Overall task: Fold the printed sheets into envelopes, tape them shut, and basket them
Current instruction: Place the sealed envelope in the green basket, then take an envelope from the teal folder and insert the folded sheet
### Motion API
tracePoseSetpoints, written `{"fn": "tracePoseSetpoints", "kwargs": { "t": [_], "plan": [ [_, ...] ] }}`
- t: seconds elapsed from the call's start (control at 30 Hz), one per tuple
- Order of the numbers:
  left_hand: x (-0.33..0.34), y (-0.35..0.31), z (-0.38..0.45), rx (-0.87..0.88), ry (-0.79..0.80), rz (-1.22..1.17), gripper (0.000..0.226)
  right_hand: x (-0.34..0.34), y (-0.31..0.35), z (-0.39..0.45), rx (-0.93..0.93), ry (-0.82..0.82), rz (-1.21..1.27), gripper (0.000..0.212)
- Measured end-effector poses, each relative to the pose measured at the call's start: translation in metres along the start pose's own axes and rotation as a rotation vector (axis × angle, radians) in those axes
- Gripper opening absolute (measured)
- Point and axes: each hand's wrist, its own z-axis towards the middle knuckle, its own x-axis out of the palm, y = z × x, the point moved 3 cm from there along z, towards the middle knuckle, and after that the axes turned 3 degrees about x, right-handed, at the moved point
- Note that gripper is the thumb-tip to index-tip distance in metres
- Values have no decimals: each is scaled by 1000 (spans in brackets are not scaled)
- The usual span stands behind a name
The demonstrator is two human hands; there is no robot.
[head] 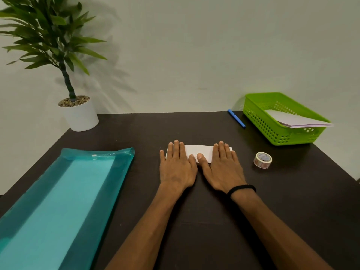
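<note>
A folded white sheet [198, 150] lies flat in the middle of the dark table [194, 201]. My left hand [176, 168] presses its left end with straight fingers. My right hand [222, 168] lies flat on its right end, thumb beside the left thumb. A roll of clear tape [262, 160] stands on the table to the right of my right hand. At the back right sits a green basket [261, 117] with folded white envelopes [300, 121] lying in it, one end sticking over the rim.
A teal transparent folder [58, 207] with paper inside covers the table's left side. A blue pen [236, 118] lies left of the basket. A potted plant [78, 114] in a white pot stands at the back left corner, by the wall.
</note>
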Motion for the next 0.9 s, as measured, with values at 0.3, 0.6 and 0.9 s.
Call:
{"fn": "tracePoseSetpoints", "kwargs": {
  "t": [0.3, 0.6, 0.9],
  "plan": [
    [-11, -3, -15, -120, 21, -57, 71, -8, -3, -44, 129, -24, 1, 93],
    [-24, 8, -86, -87, -176, -346, 64, -1, 11, -122, -46, -15, -43, 81],
    [-96, 86, -139, -166, -517, -635, 32, 5, 97, -145, -539, 26, 214, 55]
  ]
}}
